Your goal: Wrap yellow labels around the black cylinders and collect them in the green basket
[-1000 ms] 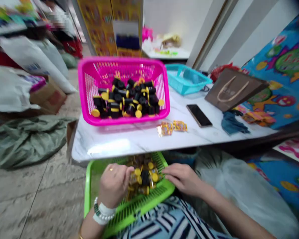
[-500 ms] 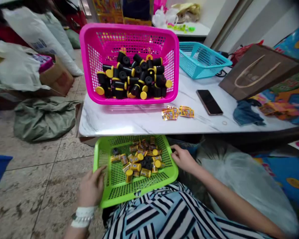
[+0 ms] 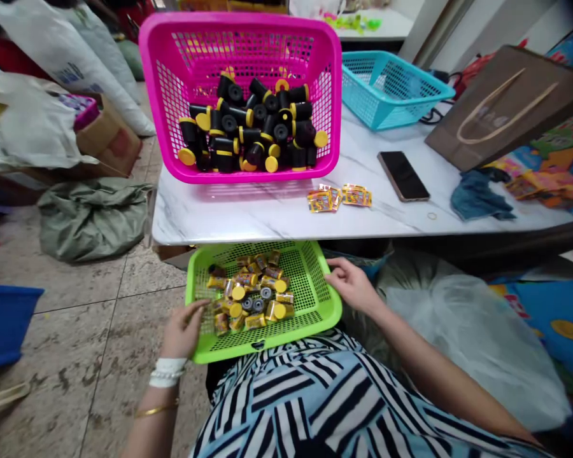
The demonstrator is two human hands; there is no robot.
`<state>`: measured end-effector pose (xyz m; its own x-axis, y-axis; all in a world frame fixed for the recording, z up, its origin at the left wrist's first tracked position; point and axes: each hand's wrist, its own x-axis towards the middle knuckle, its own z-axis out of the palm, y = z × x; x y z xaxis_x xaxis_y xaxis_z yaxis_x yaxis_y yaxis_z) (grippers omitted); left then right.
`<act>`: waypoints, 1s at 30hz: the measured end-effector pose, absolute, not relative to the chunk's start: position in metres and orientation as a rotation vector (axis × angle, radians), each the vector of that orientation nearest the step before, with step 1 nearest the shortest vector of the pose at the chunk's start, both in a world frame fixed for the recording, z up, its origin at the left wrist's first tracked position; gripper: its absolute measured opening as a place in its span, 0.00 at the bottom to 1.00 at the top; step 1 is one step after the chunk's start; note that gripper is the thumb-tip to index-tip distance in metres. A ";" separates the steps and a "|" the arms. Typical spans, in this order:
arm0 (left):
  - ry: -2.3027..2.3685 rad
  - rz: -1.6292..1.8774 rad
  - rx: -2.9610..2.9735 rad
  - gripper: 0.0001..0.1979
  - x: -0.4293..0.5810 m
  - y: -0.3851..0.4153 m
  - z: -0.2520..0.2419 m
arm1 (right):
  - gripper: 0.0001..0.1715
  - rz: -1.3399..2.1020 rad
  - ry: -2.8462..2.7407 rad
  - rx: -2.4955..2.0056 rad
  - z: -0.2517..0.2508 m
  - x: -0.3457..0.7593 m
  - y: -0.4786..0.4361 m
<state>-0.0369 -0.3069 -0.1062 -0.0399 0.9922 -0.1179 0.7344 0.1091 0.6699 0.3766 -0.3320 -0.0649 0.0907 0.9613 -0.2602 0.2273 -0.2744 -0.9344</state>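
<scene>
A green plastic basket (image 3: 310, 273) rests at my lap, just below the table edge. My left hand (image 3: 184, 327) grips its left rim, and my right hand (image 3: 351, 285) is closed around the right rim. Inside lie several small canisters (image 3: 255, 320) with yellow caps and printed wrapping, gathered toward the left and middle; a few show grey-black round ends. On the table above stands a tilted pink basket (image 3: 241, 170) holding many black canisters (image 3: 251, 117) with yellow caps.
On the marble-patterned table (image 3: 248, 216) lie small printed labels (image 3: 339, 197), a phone (image 3: 403, 176) and a blue cloth (image 3: 480, 196). A turquoise basket (image 3: 394, 108) and a brown paper bag (image 3: 487, 114) stand behind. Sacks (image 3: 93, 219) lie on the floor at left.
The canisters in the green basket have slid toward its left side. Both hands remain on the rims. The camera view has tipped slightly downward.
</scene>
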 end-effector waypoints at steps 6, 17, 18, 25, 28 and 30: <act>1.850 0.668 1.857 0.18 -0.025 -0.317 -0.095 | 0.19 1.162 -1.363 -1.742 -0.095 0.399 -0.333; 1.689 0.697 1.973 0.14 -0.018 -0.331 -0.105 | 0.16 0.121 -1.986 -1.756 -0.009 0.405 -0.285; 1.677 0.695 1.980 0.14 -0.019 -0.328 -0.105 | 0.17 0.015 -1.938 -1.715 0.002 0.405 -0.269; 1.840 0.657 2.078 0.16 -0.044 -0.314 -0.105 | 0.12 -0.111 -1.960 -1.743 0.013 0.400 -0.183; 1.992 0.854 2.147 0.17 -0.021 -0.314 -0.077 | 0.11 -0.102 -1.893 -1.642 -0.001 0.399 -0.182; 1.984 1.034 2.089 0.15 0.008 -0.311 -0.048 | 0.13 -0.115 -1.813 -1.638 -0.005 0.399 -0.185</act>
<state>0.0076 -0.3111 -0.0483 -0.0667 0.9106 0.4078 0.8560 -0.1578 0.4924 0.3990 -0.1850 -0.0055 0.0250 0.8473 0.5305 0.9075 0.2033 -0.3675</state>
